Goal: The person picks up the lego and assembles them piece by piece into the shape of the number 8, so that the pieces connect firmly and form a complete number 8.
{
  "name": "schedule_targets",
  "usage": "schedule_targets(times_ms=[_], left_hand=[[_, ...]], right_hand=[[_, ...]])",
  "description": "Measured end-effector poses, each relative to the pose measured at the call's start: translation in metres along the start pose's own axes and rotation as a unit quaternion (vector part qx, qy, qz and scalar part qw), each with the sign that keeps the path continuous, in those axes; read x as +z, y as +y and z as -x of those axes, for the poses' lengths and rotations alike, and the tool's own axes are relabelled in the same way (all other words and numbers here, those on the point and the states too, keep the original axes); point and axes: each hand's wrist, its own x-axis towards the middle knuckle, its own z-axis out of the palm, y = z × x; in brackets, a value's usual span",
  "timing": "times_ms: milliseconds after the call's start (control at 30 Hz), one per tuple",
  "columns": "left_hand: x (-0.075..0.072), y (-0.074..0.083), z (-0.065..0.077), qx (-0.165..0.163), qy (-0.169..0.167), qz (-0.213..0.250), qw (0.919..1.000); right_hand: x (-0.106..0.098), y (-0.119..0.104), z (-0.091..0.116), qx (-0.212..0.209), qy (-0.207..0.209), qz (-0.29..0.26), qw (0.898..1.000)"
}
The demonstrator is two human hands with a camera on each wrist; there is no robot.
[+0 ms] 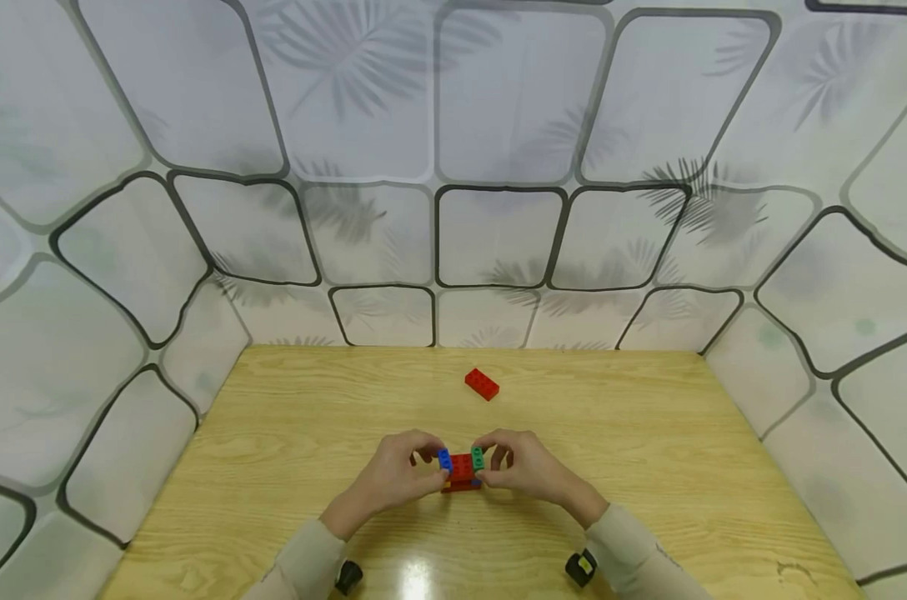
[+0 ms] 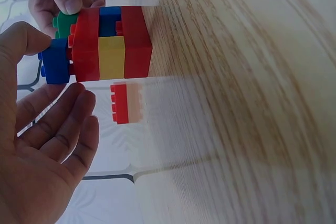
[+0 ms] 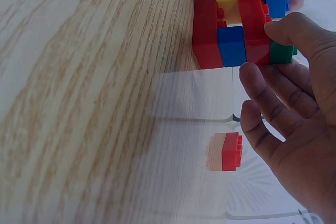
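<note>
On the table stands a small brick stack: a lower red brick (image 2: 137, 43), a yellow brick (image 2: 111, 59) and a blue brick (image 3: 231, 45) at its two ends, and an upper red brick (image 1: 461, 467) bridging them. My left hand (image 1: 404, 471) pinches a small blue brick (image 2: 56, 61) over one end of the upper red brick, a thin gap showing beneath part of it. At the other end my right hand (image 1: 528, 468) pinches a green brick (image 3: 282, 52), close against the upper red brick. In the head view, fingers partly cover both small bricks.
A loose red brick (image 1: 482, 384) lies on the wooden table (image 1: 333, 392) beyond the stack. Two small black objects, one of them a black box (image 1: 581, 567), sit near the forearms. Patterned white walls (image 1: 498, 237) enclose the table's back and sides.
</note>
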Motion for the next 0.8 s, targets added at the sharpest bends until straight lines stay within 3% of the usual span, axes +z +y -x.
schedule_targets(times_ms=[500, 800], left_hand=[[-0.0002, -0.0003, -0.0008, 0.024, -0.009, -0.029, 0.9993], [0.0002, 0.0004, -0.0015, 0.063, -0.007, -0.058, 0.9963]], right_hand=[[0.0013, 0.0017, -0.0009, -0.005, 0.001, -0.001, 1.0], [0.0, 0.0016, -0.0017, -0.004, -0.001, 0.003, 1.0]])
